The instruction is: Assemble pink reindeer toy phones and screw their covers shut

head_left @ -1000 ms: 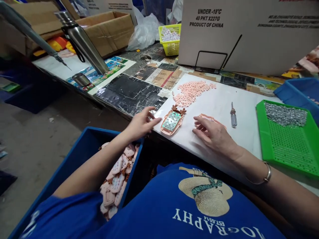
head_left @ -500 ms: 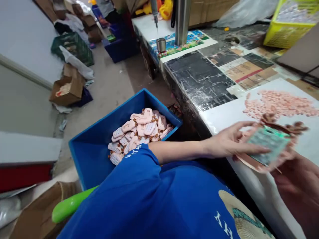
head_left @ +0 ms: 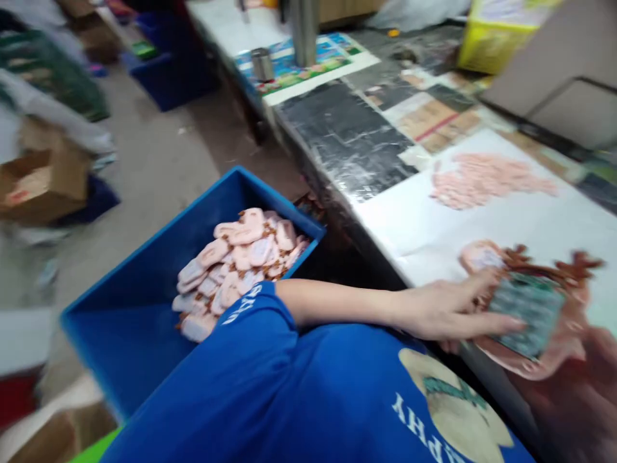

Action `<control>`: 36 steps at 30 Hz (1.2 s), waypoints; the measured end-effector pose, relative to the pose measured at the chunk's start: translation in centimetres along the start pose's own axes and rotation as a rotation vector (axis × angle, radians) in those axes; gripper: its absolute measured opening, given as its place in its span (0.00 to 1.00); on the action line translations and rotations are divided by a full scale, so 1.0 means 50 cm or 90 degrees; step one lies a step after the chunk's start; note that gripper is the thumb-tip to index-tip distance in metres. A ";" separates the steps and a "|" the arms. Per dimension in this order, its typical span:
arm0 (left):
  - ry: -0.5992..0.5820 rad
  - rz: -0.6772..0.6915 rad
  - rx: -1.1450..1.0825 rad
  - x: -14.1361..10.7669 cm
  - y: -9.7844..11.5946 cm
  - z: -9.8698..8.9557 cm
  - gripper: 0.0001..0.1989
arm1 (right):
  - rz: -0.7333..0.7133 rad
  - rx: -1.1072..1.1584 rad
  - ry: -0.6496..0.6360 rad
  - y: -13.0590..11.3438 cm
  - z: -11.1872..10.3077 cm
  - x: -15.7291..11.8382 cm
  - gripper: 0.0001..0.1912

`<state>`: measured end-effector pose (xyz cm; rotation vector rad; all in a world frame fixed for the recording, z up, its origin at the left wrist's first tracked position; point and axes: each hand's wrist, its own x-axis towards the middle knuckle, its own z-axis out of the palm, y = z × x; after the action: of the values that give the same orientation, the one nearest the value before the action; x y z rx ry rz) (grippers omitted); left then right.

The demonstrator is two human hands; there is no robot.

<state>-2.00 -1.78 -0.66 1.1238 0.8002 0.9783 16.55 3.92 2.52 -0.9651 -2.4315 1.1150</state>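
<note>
A pink plastic toy casing [head_left: 525,368] with brown antler-like parts along its far side is at the right, over the table's near edge. A green circuit board [head_left: 527,314] lies in it. My left hand [head_left: 448,310] grips the casing's left side, its index finger lying across the board. From the right and below, my right hand [head_left: 578,392] holds the casing; it is blurred and its fingertips are hidden. Just beyond my left fingers is another pink piece with a whitish face [head_left: 483,256].
Many small pink parts [head_left: 486,180] lie spread on the white sheet [head_left: 395,231]. At my left stands a blue bin [head_left: 120,328] with a heap of pink toy pieces [head_left: 241,257]. Farther off are a metal post [head_left: 303,32], a yellow basket [head_left: 489,45] and a cardboard box [head_left: 67,180].
The view has swung, shifting the bin and table leftward. Both hands with the casing sit slightly lower in view, and the whitish-faced pink piece now shows beyond my left fingers.
</note>
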 end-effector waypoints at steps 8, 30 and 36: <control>0.244 0.102 0.038 -0.021 -0.008 -0.057 0.38 | 0.119 0.249 0.222 0.052 -0.092 0.048 0.30; 0.331 0.147 0.079 -0.015 -0.014 -0.091 0.22 | -0.136 -0.456 0.018 0.097 -0.065 0.142 0.29; 0.324 0.150 0.091 -0.015 -0.021 -0.092 0.20 | -0.127 -0.545 0.023 0.080 -0.054 0.140 0.25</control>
<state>-6.17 -0.97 -2.81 1.1210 1.1772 1.4553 14.61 12.10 1.22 -0.8854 -2.9147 -0.0600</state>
